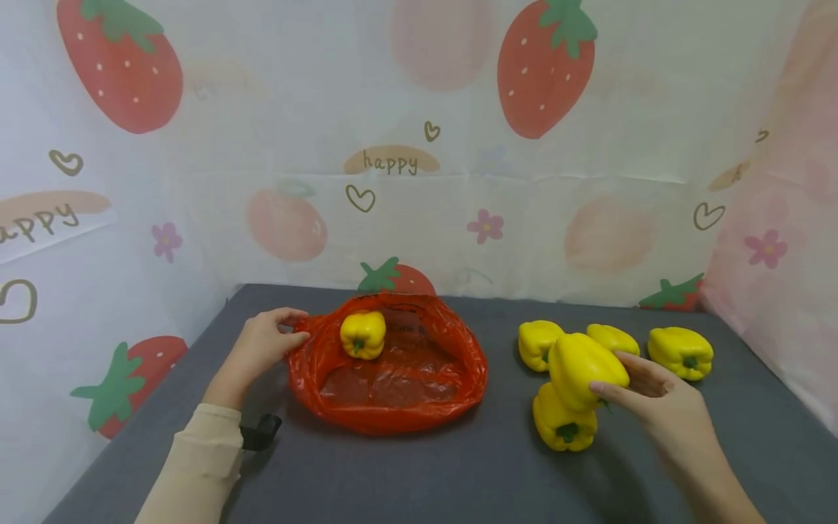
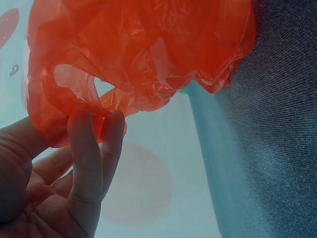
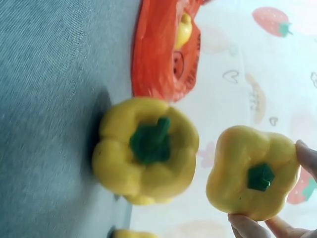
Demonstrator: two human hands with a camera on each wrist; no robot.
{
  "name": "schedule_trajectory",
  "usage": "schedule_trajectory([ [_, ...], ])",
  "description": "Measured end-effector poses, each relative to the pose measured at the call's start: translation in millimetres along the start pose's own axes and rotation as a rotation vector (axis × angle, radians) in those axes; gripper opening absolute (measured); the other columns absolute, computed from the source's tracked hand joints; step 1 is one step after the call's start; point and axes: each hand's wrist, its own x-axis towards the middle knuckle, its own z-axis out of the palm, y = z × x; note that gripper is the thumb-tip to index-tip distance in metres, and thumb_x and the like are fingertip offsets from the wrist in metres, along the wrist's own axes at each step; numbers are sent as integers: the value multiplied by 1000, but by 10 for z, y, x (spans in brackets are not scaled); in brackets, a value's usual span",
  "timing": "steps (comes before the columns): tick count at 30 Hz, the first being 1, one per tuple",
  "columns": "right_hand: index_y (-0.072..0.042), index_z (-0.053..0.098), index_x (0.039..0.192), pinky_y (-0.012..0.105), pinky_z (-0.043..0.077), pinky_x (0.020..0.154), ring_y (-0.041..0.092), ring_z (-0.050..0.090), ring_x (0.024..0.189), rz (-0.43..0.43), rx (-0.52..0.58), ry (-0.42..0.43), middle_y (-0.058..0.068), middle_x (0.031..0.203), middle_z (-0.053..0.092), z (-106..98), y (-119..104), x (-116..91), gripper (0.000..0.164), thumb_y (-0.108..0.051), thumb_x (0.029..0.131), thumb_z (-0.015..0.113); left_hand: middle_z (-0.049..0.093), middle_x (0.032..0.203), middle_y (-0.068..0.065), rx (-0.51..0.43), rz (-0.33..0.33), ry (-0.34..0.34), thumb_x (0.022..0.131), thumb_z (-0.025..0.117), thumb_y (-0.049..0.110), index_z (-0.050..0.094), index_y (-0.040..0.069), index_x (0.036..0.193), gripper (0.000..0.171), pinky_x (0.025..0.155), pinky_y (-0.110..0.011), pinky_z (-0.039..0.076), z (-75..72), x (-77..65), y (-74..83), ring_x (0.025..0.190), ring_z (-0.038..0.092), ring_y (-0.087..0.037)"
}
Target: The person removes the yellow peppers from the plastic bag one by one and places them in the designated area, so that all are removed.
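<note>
A red plastic bag [image 1: 399,418] lies with its mouth wide apart on the dark table, and one yellow bell pepper [image 1: 363,335] is inside it. My left hand [image 1: 262,349] pinches the bag's left edge; in the left wrist view the thumb and fingers [image 2: 84,148] grip the thin red film near a handle hole. With my right hand [image 1: 668,407] I hold another yellow bell pepper [image 1: 583,371] between thumb and fingers, raised above the table. Just below and behind it sits a bell pepper [image 1: 566,426] with its green stem facing me, seen large in the right wrist view [image 3: 143,148].
Beyond the held pepper, several yellow bell peppers rest on the table [image 1: 406,480]: one at the left [image 1: 537,343], one in the middle [image 1: 612,338], one at the right [image 1: 681,352]. A strawberry-printed cloth [image 1: 419,240] hangs behind and at both sides.
</note>
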Motion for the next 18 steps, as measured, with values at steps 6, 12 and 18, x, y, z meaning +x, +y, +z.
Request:
schedule_trajectory([
  [6,-16,24,159,58,34,115,33,32,145,36,-35,6,13,164,26,-158,111,24,102,-59,81,73,62,130,-25,1,12,6,96,65,23,57,3,135,44,74,-36,61,5,-4,0,101,68,-30],
  [12,-15,21,159,39,49,104,27,42,136,88,-84,20,16,164,25,-342,236,58,102,-61,82,70,63,129,-24,12,9,3,96,65,23,58,4,135,44,76,-39,61,4,-11,7,105,67,-33],
  [18,-14,22,159,37,51,102,15,49,121,107,-98,69,15,163,28,-453,343,95,103,-62,82,70,62,130,-24,4,2,-1,97,64,23,57,4,136,44,76,-39,61,-1,-4,-10,105,67,-33],
])
